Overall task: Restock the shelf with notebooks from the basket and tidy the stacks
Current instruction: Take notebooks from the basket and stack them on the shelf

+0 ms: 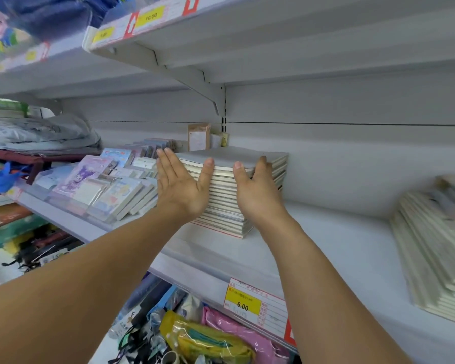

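1. The tall stack of grey-covered notebooks with pale page edges [229,190] stands mid-shelf on the white metal shelf [326,240]. Pressed unevenly, its upper layers could slide and fan out rightward.
2. The left hand [180,183] and right hand [255,185] press flat, fingers straight, against its near sides.
3. The blurred pale notebook pile [436,248] at far right is cut off; the basket is out of sight.

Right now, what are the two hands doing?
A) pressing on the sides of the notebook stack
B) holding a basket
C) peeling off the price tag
A: the left hand and right hand lie flat against the notebook stack on the shelf.
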`<state>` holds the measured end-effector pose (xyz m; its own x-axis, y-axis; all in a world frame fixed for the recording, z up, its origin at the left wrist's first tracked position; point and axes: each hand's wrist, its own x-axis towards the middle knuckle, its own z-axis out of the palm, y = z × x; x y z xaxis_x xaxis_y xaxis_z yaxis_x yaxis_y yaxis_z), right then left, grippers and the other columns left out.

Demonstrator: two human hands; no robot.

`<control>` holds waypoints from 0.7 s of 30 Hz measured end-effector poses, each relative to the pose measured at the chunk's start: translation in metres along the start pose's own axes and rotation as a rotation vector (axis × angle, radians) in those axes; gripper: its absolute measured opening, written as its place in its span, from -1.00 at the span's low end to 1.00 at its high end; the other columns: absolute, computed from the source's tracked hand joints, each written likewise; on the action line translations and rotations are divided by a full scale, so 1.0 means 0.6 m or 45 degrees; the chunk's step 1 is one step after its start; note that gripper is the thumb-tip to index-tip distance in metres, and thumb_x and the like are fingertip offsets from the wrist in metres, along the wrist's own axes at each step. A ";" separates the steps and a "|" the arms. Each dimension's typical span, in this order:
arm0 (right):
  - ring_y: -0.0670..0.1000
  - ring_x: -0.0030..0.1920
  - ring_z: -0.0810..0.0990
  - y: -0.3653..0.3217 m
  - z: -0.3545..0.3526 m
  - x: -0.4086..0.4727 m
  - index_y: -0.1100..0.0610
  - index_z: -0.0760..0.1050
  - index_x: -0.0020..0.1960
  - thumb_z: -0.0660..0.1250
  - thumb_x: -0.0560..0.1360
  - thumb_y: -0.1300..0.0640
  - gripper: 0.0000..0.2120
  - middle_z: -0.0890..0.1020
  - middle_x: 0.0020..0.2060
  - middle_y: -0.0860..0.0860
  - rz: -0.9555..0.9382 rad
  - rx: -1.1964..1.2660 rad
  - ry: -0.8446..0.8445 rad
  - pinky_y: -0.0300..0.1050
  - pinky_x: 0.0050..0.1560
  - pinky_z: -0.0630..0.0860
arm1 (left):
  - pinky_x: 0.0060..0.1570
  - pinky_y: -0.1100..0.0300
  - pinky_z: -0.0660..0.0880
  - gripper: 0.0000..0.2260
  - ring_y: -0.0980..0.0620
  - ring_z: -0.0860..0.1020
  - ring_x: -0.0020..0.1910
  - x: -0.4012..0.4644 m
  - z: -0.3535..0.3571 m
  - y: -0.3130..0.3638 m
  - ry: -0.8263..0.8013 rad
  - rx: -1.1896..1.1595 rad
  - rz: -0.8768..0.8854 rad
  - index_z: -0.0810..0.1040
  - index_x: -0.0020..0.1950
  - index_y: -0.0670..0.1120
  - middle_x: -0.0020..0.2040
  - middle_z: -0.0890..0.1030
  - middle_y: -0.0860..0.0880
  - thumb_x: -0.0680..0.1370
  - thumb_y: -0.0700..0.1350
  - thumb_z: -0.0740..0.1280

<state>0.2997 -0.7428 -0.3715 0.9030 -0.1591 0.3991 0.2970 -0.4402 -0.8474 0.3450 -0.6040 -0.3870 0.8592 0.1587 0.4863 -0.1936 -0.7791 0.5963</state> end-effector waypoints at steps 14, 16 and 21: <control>0.11 -0.01 0.55 -0.086 0.030 -0.171 0.12 0.56 -0.05 0.25 0.53 -0.03 -0.76 0.61 -0.05 0.06 -0.797 -0.536 0.196 -0.01 0.00 0.50 | 0.09 0.19 0.45 -0.71 0.04 0.56 0.12 -0.257 -0.169 -0.100 0.031 -0.167 0.092 0.59 0.16 -0.06 0.16 0.62 -0.03 0.55 0.09 0.33; 0.06 -0.20 0.54 -0.108 0.064 -0.242 0.13 0.55 -0.25 0.24 0.51 -0.03 -0.71 0.59 -0.27 0.03 -0.875 -0.445 0.095 -0.03 -0.15 0.48 | -0.22 0.16 0.44 -0.80 0.08 0.54 -0.29 -0.330 -0.216 -0.157 0.076 -0.084 0.057 0.58 -0.23 -0.05 -0.30 0.62 0.02 0.54 0.01 0.35; 0.00 -0.44 0.57 -0.027 0.201 -0.437 0.28 0.60 -0.27 0.36 0.52 0.00 -0.64 0.64 -0.42 0.12 -0.198 -0.228 -0.754 -0.14 -0.33 0.49 | -0.15 0.10 0.55 -0.70 -0.10 0.63 -0.12 -0.450 -0.315 -0.292 -0.805 0.318 -0.382 0.64 -0.07 -0.17 -0.12 0.68 -0.12 0.58 0.06 0.32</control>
<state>0.0957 -0.5872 -0.5045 0.8875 0.4114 0.2076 0.4278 -0.5683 -0.7029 0.0576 -0.3956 -0.5020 0.9815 0.0660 -0.1799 0.1412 -0.8837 0.4462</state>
